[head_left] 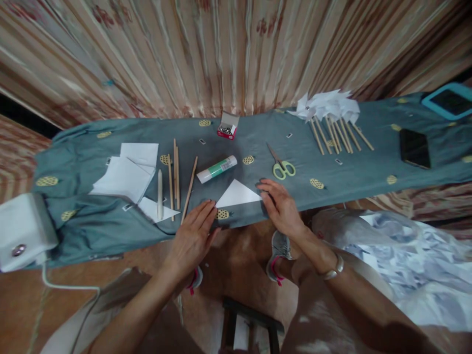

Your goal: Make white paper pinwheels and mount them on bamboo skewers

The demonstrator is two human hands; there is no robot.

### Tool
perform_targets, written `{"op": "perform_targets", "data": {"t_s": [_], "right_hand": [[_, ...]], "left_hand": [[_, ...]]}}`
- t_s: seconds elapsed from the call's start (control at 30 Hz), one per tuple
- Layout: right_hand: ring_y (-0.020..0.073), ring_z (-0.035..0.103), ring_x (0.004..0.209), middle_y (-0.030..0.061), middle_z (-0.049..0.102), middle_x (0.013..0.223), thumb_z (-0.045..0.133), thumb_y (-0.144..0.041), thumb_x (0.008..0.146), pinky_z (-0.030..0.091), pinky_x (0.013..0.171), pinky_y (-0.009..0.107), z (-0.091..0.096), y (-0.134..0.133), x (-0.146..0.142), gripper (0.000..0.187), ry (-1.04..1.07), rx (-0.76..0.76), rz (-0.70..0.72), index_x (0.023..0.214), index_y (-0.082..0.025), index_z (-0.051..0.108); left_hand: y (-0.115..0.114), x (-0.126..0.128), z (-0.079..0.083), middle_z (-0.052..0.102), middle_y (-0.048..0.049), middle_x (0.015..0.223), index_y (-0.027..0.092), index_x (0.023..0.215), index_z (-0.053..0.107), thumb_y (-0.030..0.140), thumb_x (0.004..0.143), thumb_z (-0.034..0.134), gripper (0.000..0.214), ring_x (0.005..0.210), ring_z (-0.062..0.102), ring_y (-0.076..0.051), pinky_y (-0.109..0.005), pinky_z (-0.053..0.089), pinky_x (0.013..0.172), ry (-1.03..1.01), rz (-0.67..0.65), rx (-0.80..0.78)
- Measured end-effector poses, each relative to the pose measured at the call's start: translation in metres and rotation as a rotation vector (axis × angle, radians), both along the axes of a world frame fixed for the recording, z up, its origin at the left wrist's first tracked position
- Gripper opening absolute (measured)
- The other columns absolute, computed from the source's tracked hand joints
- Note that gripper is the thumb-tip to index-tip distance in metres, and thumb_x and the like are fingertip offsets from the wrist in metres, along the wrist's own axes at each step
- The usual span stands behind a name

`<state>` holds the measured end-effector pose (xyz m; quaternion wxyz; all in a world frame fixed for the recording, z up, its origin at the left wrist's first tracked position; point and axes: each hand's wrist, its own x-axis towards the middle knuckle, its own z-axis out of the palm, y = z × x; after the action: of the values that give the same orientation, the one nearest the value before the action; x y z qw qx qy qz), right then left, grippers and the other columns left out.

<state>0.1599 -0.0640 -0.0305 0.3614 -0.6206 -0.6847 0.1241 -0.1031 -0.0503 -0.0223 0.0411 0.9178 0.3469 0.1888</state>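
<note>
A white paper triangle is touched at both ends on the bench;
the left hand, at its 8 o'clock, and right hand, at 3 o'clock, are held loosely spread, nothing gripped; the bench's 6 o'clock edge is near, so the paper might be knocked off by a careless push.
</note>
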Motion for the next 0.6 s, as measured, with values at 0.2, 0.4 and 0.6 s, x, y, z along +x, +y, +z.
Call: {"op": "perform_targets", "data": {"t_s": [0.2, 0.4, 0.6], "right_hand": [[0.0281, 0.06, 0.113, 0.0136, 0.066, 0.121, 0.058, -0.028, 0.086, 0.045, 0.1, 0.046, 0.002, 0.01, -0.011, 0.015, 0.079, -0.064, 0.022, 0.093, -0.019, 0.068], [0.0199, 0.068, 0.086, 0.0052, 0.073, 0.097, 0.057, -0.027, 0.087, 0.052, 0.083, 0.033, 0.018, 0.005, -0.021, 0.011, 0.215, -0.105, -0.007, 0.088, -0.021, 0.065], [0.0208, 0.069, 0.091, 0.0071, 0.073, 0.095, 0.053, -0.022, 0.091, 0.053, 0.087, 0.033, 0.023, -0.009, -0.024, 0.017, 0.084, -0.049, 0.16, 0.09, -0.02, 0.069]], "left_hand": [[0.001, 0.004, 0.003, 0.062, -0.0198, 0.128, 0.005, 0.117, 0.059, 0.023, 0.091, 0.056, 0.032, 0.121, 0.057, -0.032, -0.047, 0.052, 0.101, 0.026, 0.035, 0.01], [0.007, 0.018, 0.015, 0.054, -0.0183, 0.137, 0.013, 0.137, 0.043, 0.022, 0.091, 0.056, 0.049, 0.128, 0.051, -0.029, -0.049, 0.046, 0.104, -0.122, 0.104, 0.016], [0.006, 0.043, 0.026, 0.049, -0.0165, 0.144, 0.015, 0.142, 0.038, 0.011, 0.093, 0.049, 0.051, 0.129, 0.046, -0.027, -0.044, 0.041, 0.103, -0.057, -0.041, 0.095]]}}
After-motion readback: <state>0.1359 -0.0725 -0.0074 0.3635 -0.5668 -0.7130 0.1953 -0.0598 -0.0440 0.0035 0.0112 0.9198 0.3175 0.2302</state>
